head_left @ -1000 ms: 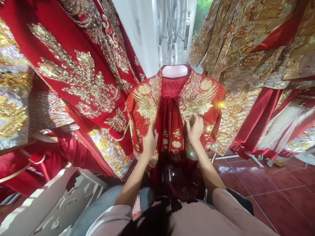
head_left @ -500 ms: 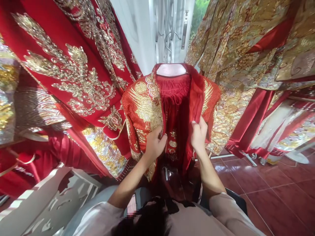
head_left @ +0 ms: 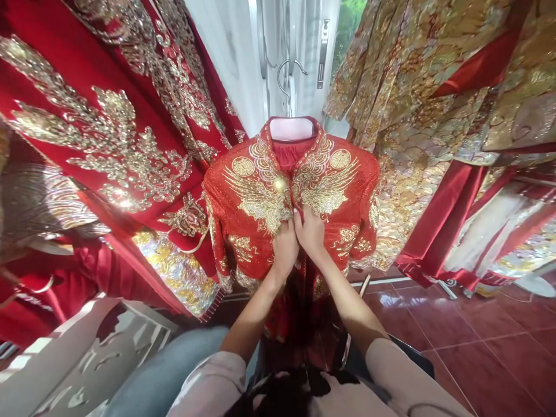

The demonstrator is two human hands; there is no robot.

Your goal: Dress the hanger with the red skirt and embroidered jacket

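A red jacket with gold embroidery on its chest and sleeves hangs in front of me on a hanger with a metal hook. My left hand is closed on the front edge of one jacket panel. Right beside it, my right hand grips the edge of the other panel. Both front edges meet at the middle of the chest, and the collar stays parted above. Between the panels low down, dark red cloth shows in shadow.
To the left hangs a red garment with gold sequin patterns. Gold brocade garments hang at the right. Behind the hanger stands a white door. A white carved panel is at lower left, and red tiles cover the floor.
The jacket's front panels, spread apart before, have come together at the middle. Both hands moved inward, still gripping the edges, and now sit side by side.
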